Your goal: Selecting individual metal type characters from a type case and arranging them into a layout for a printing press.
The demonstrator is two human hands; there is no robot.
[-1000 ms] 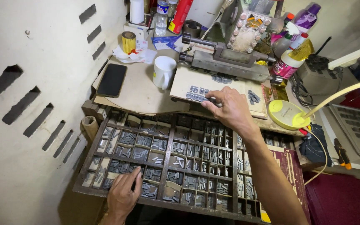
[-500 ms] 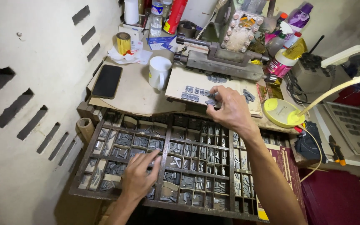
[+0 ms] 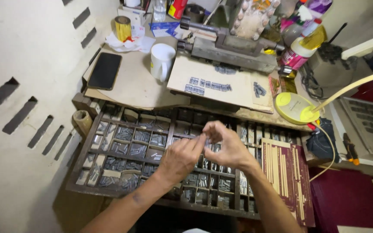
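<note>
- Wood type case (image 3: 109, 146): dark, worn, divided into many small rectangular compartments; dull grey metal type sorts (image 3: 128, 133) are heaped in most of them.
- Left hand (image 3: 178, 159) and right hand (image 3: 227, 149) are brought together above the case's middle; fingertips (image 3: 203, 139) are pinched against each other; whether a sort is clamped between them cannot be told.
- Case lies directly beneath both hands; filled compartments are seen just left of the left hand.
- Beyond the case: pale flat board (image 3: 221, 82) bearing short rows of set type; white glazed mug (image 3: 161, 61) just beside it; black glossy phone (image 3: 105, 70) further left; round yellow lamp base (image 3: 295, 108) to the right.
</note>
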